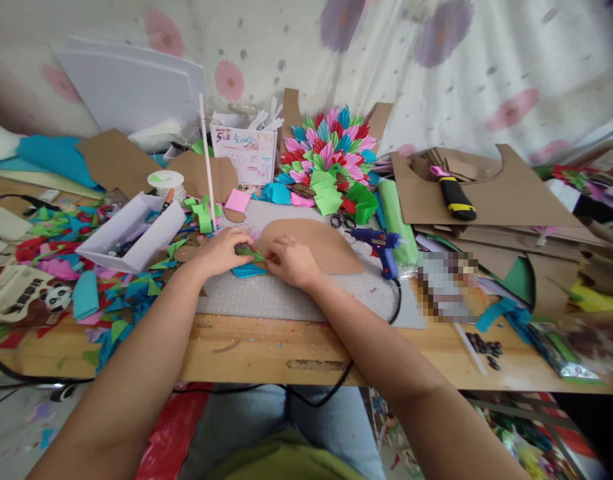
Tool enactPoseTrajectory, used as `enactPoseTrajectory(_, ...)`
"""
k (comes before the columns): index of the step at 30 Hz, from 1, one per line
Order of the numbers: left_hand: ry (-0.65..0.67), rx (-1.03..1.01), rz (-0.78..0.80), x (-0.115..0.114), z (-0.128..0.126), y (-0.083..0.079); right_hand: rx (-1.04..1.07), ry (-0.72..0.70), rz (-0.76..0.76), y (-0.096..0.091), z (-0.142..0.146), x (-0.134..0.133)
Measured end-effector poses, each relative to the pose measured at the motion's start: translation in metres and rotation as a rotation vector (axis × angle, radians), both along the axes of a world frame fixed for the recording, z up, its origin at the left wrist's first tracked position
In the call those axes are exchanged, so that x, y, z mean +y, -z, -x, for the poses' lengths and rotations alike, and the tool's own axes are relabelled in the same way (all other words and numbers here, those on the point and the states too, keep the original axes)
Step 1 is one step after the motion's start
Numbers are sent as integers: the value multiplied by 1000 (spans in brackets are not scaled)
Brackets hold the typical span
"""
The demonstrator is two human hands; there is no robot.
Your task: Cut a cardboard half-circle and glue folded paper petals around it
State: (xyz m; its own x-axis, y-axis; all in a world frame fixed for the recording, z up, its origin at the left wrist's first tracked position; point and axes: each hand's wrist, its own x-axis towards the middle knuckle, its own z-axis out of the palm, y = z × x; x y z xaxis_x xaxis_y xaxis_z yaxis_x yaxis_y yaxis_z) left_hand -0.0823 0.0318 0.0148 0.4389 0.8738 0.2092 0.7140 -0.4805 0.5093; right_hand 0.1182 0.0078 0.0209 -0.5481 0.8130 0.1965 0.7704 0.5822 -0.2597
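My left hand [225, 249] and my right hand [292, 260] meet over the grey cutting mat [296, 297], fingers curled in a pinch. A small piece of green paper [252, 254] is held between both sets of fingertips. Just below it lies a stack of blue paper [249, 270]. Under and behind my right hand rests a brown cardboard shape [319, 240] with a curved edge and a pointed right end. A blue glue gun [381, 248] stands to its right, its black cord running over the table's front edge.
At the left are a white open box [131, 233] and many paper scraps [131, 300]. A colourful paper-petal piece [331, 147] stands at the back. A black-and-yellow cutter [456, 198] lies on cardboard sheets [521, 193] at the right, near a green roll [399, 223].
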Motion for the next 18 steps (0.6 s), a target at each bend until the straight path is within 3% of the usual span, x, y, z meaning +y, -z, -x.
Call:
enactPoseTrajectory(13,27,-48,-12,1,3,-3,-26,21,48,-3,0,-2)
enactPoseTrajectory(15,-19,-87,-28,2,4,-6,-32,29,51,-3,0,-2)
enactPoseTrajectory(18,-191,-135,-50,6,7,-8,-43,31,60,-3,0,-2)
